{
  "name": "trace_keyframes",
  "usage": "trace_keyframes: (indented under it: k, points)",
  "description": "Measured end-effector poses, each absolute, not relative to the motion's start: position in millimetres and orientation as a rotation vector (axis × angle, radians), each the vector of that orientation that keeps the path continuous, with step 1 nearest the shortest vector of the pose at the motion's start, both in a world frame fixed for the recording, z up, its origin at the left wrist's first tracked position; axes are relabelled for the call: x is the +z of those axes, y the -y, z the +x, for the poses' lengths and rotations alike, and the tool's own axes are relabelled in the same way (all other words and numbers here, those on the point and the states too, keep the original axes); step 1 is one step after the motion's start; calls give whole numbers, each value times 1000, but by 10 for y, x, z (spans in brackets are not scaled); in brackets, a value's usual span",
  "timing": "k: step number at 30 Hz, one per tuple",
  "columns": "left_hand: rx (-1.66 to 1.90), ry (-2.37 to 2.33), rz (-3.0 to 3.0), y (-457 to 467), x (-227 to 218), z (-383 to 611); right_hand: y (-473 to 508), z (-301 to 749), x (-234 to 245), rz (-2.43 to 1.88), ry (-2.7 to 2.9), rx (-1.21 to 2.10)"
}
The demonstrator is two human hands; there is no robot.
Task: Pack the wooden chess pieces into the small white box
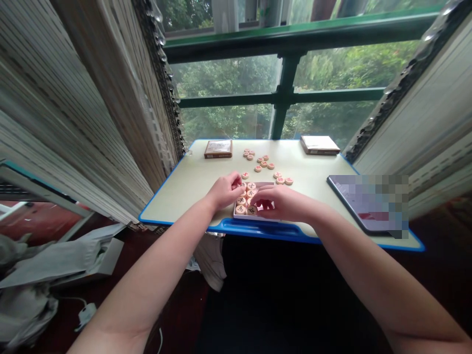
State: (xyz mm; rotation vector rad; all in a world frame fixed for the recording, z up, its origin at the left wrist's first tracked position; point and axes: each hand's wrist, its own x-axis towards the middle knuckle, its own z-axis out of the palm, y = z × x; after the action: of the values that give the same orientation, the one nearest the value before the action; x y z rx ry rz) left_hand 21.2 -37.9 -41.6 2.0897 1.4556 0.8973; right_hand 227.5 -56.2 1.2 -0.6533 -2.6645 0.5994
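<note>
A shallow white box (255,218) stands at the table's near edge, with round wooden xiangqi pieces (241,200) marked in black set in rows in its left part. My left hand (224,190) is at the box's far left corner, fingers curled closed against a piece (242,185) there. Over the right part of the box bends my right hand (280,200), its thumb and fingers closed about the edge of a near-row piece (251,210). My right hand hides much of the box's inside. Beyond the box lie several loose red-marked pieces (264,163).
The table (177,184) has a blue rim and a blue groove (261,228) at its front. A brown-edged box (218,149) sits at the back left, a white-topped one (320,144) at the back right. A dark tablet-like device (354,206) lies right. Curtains flank the window.
</note>
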Motion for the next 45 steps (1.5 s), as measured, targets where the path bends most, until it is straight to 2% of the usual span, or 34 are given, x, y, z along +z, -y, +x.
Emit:
trace_keyframes:
  k: [19, 29, 45]
  points:
    - [898, -1458, 2105, 387, -416, 231, 487, 2264, -70, -585, 2671, 617]
    - [897, -1399, 2114, 381, -404, 210, 375, 2244, -66, -608, 2706, 816]
    - [847, -1476, 2238, 377, -405, 240, 350, 2231, -77, -701, 2680, 858]
